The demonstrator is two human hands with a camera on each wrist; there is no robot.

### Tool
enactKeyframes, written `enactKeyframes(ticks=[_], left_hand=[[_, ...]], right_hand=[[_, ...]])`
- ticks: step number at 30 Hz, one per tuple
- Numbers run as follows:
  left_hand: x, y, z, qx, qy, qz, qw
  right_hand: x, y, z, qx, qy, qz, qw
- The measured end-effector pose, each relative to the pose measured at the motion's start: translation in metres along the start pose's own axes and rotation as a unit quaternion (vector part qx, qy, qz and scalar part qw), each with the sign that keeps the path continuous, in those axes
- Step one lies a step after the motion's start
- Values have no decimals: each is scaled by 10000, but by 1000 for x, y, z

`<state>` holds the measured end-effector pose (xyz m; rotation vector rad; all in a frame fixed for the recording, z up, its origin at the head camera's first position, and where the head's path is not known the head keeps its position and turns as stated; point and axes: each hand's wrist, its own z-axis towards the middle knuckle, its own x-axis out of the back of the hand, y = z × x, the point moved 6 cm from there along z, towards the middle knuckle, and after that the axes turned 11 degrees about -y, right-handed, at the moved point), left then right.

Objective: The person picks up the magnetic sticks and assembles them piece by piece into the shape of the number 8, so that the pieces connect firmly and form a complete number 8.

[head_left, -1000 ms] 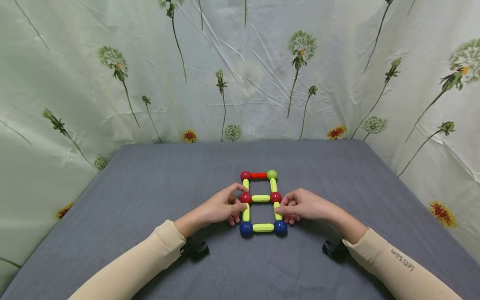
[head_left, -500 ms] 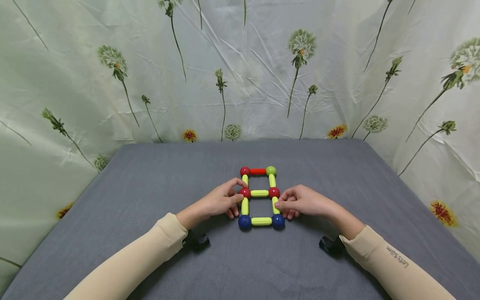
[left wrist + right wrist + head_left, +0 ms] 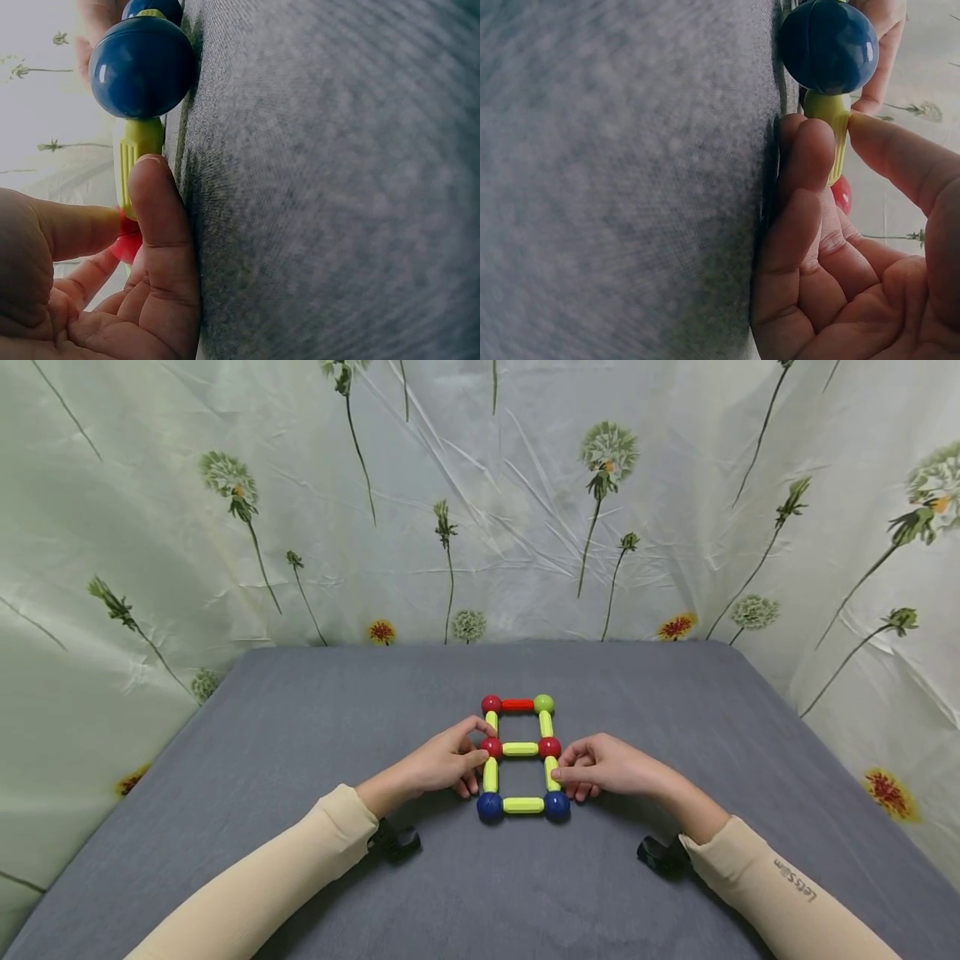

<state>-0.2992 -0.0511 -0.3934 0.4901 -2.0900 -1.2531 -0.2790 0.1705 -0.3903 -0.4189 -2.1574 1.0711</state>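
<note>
A flat ladder-shaped frame of magnetic rods and balls lies on the grey surface in the head view. Its near corners are blue balls (image 3: 491,807), with a yellow rod (image 3: 523,806) between them. Red balls join the middle; at the far end a red rod (image 3: 517,705) links a red ball and a green ball (image 3: 543,703). My left hand (image 3: 442,760) pinches the left middle red ball (image 3: 491,747) between thumb and index finger. On the other side, my right hand (image 3: 611,765) pinches the right near yellow rod (image 3: 829,124), its fingertips partly hidden beneath the hand.
The grey cloth-covered surface (image 3: 360,693) stretches around the frame. Behind it hangs a pale curtain (image 3: 510,527) printed with dandelions. Black wrist straps (image 3: 397,843) sit under both forearms, close to the surface.
The frame has slid slightly away from the person, both hands moving along. My left thumb has shifted from the yellow rod to the red ball. The last half second shows hardly any movement.
</note>
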Motion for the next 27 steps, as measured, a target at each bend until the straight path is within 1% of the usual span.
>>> enactKeyframes(ticks=[4, 14, 27], left_hand=[[0, -1, 0, 11, -29, -3, 10000], [2, -2, -2, 4, 63, 170, 9998], [2, -3, -4, 16, 33, 141, 9999]], right_hand=[[-2, -1, 0, 29, -16, -27, 10000], [-2, -2, 3, 59, -79, -86, 9999], [-2, -1, 3, 44, -184, -132, 9997]])
